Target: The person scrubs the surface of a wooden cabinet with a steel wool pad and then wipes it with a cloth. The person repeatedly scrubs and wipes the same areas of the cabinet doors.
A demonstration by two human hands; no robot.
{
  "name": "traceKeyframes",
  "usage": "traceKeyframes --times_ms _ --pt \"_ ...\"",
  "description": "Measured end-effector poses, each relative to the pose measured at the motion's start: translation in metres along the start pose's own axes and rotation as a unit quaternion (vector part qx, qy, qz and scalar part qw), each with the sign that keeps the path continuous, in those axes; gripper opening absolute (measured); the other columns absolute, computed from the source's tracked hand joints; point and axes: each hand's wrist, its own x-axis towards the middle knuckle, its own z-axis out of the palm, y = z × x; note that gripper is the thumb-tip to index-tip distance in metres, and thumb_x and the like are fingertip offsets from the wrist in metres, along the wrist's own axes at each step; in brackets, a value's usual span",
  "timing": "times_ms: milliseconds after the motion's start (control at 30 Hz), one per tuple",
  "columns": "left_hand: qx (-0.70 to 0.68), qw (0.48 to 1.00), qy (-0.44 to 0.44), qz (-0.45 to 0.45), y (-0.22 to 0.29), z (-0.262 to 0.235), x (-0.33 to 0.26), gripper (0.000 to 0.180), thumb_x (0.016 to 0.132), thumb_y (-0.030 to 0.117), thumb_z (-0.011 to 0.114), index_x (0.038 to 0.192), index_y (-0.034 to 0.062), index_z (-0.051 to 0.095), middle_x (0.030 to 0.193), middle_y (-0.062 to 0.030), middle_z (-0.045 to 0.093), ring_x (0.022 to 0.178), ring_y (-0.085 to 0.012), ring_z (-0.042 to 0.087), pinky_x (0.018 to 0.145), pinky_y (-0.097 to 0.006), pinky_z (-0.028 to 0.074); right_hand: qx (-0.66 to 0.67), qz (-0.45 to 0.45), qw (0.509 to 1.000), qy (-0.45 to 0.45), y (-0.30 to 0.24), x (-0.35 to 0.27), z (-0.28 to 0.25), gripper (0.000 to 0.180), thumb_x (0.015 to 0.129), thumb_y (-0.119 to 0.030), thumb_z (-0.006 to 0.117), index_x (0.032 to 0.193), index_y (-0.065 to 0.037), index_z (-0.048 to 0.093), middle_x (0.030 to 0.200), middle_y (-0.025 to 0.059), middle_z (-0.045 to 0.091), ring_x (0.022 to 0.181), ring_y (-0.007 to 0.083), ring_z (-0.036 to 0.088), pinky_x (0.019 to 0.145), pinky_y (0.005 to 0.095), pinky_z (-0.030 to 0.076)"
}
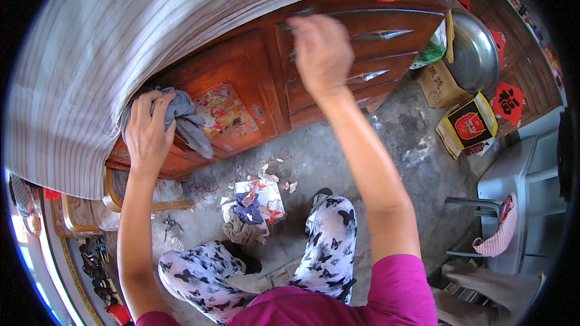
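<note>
My left hand (150, 130) is closed on a crumpled grey cloth (187, 122) at the left part of a reddish-brown wooden cabinet (232, 63). Beside the cloth, a patch of torn, colourful paper (223, 115) clings to the cabinet door. My right hand (322, 54) is raised in front of the cabinet's drawers (374, 35), left of their metal handles. Motion smears its fingers, so their hold cannot be told. A striped pale sheet (121, 42) hangs over the cabinet's top and left side.
On the concrete floor lie paper scraps (272, 196) with dark rags (248, 211) between my legs. At the right stand a metal basin (474, 48), a cardboard box (441, 84), a yellow-and-black box (471, 122) and a grey chair (513, 187). Gold-framed items (112, 190) lean at the left.
</note>
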Motion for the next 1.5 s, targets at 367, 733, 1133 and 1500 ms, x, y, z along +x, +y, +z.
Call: traceKeyframes --times_ms 367,733,1133,1500 --pt "-0.112 0.993 -0.043 0.006 -0.013 0.0 0.011 0.05 0.068 -0.006 0.076 0.115 0.0071 0.067 0.112 -0.0145 0.062 0.107 -0.0378 0.062 0.092 -0.047 0.051 0.002 0.077 0.997 0.023 0.058 0.003 -0.026 0.01 0.094 -0.019 0.076 0.104 -0.018 0.076 0.097 0.0111 0.069 0.094 0.0319 0.067 0.082 0.04 0.055" --pt "-0.131 0.99 -0.057 -0.003 -0.017 0.004 0.011 0.048 0.066 -0.007 0.075 0.112 0.0056 0.068 0.11 -0.0155 0.063 0.107 -0.0378 0.062 0.095 -0.046 0.051 0.051 0.118 0.992 -0.012 0.05 0.003 -0.027 0.012 0.092 -0.013 0.078 0.103 -0.015 0.077 0.1 0.0089 0.072 0.1 0.0294 0.068 0.088 0.0385 0.055" --pt "-0.142 0.988 -0.06 -0.005 -0.017 0.002 0.014 0.043 0.066 -0.007 0.07 0.108 0.0034 0.068 0.106 -0.016 0.063 0.103 -0.0386 0.063 0.092 -0.046 0.051 0.008 0.15 0.989 0.002 0.071 -0.002 -0.033 0.011 0.094 -0.021 0.077 0.103 -0.015 0.073 0.103 0.0105 0.07 0.1 0.0334 0.068 0.085 0.0444 0.056" --pt "-0.126 0.988 -0.086 -0.005 -0.021 0.001 0.013 0.044 0.065 -0.007 0.071 0.108 0.0032 0.068 0.107 -0.0174 0.063 0.105 -0.0395 0.062 0.094 -0.046 0.05 0.007 0.149 0.989 -0.003 0.084 0.012 -0.041 0.009 0.096 -0.017 0.074 0.105 -0.015 0.075 0.102 0.0134 0.069 0.102 0.0361 0.066 0.088 0.0432 0.053"
